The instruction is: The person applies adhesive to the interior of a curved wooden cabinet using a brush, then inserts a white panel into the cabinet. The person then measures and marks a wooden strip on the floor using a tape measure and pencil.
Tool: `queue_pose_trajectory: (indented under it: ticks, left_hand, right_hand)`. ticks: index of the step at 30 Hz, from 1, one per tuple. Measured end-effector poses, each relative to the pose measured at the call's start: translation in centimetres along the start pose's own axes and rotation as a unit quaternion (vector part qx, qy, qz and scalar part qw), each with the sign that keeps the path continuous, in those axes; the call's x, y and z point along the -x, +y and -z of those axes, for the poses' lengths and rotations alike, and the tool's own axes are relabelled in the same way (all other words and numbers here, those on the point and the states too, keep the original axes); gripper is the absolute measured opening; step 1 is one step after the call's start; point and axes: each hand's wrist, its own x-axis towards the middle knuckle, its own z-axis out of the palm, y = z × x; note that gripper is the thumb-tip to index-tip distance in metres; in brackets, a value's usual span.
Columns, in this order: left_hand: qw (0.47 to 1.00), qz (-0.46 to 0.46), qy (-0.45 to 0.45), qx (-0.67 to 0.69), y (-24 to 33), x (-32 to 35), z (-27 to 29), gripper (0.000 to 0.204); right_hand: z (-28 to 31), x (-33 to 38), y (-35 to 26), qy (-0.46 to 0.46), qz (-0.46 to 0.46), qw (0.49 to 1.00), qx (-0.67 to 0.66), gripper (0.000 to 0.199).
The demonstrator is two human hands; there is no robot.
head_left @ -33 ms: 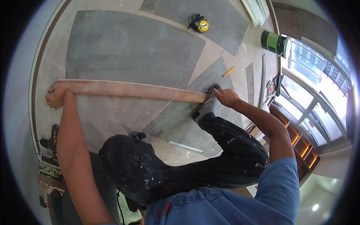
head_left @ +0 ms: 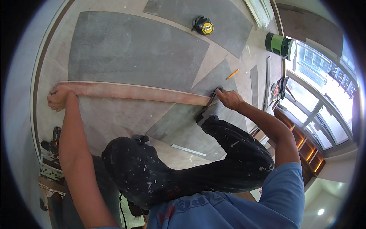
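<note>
A long reddish-brown strip [head_left: 133, 91] with a pale upper edge lies across the floor, along the lower edge of a large grey sheet [head_left: 133, 49]. My left hand [head_left: 58, 98] is closed around its left end, fingers curled. Beside the strip's right end, my right hand [head_left: 230, 100] pinches its fingers together next to my shoe [head_left: 217, 91]. A thin dark thing shows at those fingertips, too small to name. Under that foot is another grey piece [head_left: 179, 122]. My bent legs in paint-spotted black trousers [head_left: 183, 175] are below the strip.
A yellow and black tape measure [head_left: 206, 27] rests on a far grey sheet [head_left: 228, 23]. An orange pencil [head_left: 232, 74] lies right of my right hand. Narrow grey strips [head_left: 254, 84] and a green and black bucket [head_left: 278, 44] are farther right. A pale narrow strip [head_left: 188, 149] lies nearer me.
</note>
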Motion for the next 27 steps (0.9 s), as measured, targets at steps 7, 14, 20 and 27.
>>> queue_pose_trajectory:
  ticks: [7,14,20,27]
  left_hand:
    - [0.995,0.003,0.096,0.012,-0.2,0.3,-1.7,0.025]
    - [0.999,0.007,0.015,0.032,2.0,1.2,2.2,0.027]
    - [0.998,-0.007,0.048,0.031,1.5,1.3,1.5,0.026]
    - [0.998,0.03,0.047,0.011,1.8,1.2,1.4,0.027]
  right_hand:
    - [14.1,-17.8,-18.4,0.146,0.113,0.971,-0.155,0.027]
    - [21.9,-30.1,-34.1,0.128,0.199,0.958,-0.161,0.029]
    - [22.1,-32.0,-36.7,0.146,0.195,0.962,-0.122,0.025]
    - [10.8,-19.9,-21.3,0.12,0.147,0.981,-0.039,0.019]
